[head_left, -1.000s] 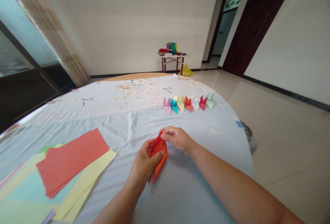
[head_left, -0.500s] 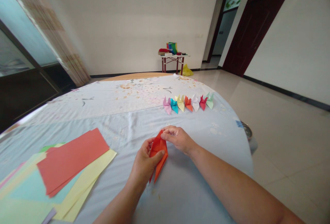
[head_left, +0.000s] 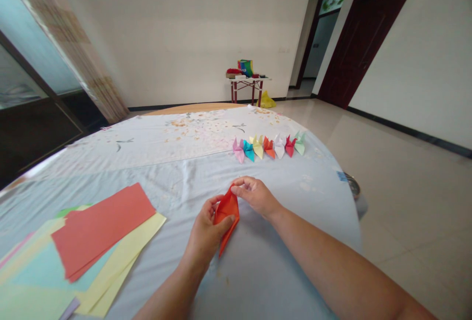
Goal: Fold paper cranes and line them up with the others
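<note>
Between my hands is a folded piece of orange-red paper [head_left: 228,206], a long diamond shape with a narrow point hanging toward me. My left hand [head_left: 208,226] grips its left side, thumb laid across the front and fingers behind. At the top tip, my right hand [head_left: 255,193] pinches the paper between thumb and fingers. Part of the lower left of the folded paper is hidden by my left hand. Beyond my hands, several folded paper cranes [head_left: 258,147] in different colours stand in a row on the tablecloth.
Left of my hands lies a stack of coloured paper, with red sheets [head_left: 105,229] on top and yellow sheets [head_left: 125,261] under them. A pale blue cloth [head_left: 177,182] covers the round table. Against the far wall stands a small table [head_left: 245,81] with items on it.
My right hand has risen slightly with the top tip, which now bends over. Of the two lower points seen before, only one shows now.
</note>
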Demonstrator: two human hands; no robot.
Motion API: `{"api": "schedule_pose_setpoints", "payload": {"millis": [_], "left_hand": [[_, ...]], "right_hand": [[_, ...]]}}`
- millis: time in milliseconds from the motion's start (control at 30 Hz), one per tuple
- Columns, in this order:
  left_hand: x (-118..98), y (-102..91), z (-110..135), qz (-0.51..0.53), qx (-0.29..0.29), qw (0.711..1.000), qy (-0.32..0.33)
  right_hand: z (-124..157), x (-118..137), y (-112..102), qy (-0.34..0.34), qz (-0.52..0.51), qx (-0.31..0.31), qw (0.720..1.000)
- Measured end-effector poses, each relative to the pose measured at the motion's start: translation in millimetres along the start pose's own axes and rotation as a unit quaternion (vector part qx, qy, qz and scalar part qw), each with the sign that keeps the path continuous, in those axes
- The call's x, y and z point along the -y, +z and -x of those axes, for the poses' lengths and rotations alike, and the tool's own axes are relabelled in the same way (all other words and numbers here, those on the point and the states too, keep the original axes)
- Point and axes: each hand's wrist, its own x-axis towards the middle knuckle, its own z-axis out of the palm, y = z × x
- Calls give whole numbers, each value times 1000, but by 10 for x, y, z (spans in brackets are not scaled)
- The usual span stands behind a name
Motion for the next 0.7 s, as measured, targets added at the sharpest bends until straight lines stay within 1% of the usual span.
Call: {"api": "schedule_pose_setpoints", "payload": {"millis": [67, 133, 200, 300, 367, 467, 567, 633, 700], "left_hand": [[6, -12, -6, 13, -9, 1000, 5], [0, -17, -9, 37, -21, 999, 11], [-9, -16, -10, 59, -32, 998, 17], [-22, -8, -10, 71, -40, 996, 20], [-33, -3, -6, 80, -38, 996, 14], [-58, -5, 0, 137, -1, 991, -2], [-76, -24, -9, 217, 37, 975, -18], [-81, -43, -18, 228, 46, 972, -27], [-83, -60, -24, 203, 59, 977, -33]], "right_hand": [[21, 23, 6, -7, 22, 8, 1000], [47, 38, 29, -3, 14, 19, 1000], [71, 42, 66, 8, -12, 42, 999], [86, 40, 114, 34, -66, 95, 993], [78, 38, 122, 60, -106, 108, 987], [43, 27, 89, 91, -150, 92, 980], [5, 5, 32, 101, -166, 80, 978], [-8, -6, 3, 108, -166, 83, 977], [-10, -6, -15, 113, -167, 91, 975]]}}
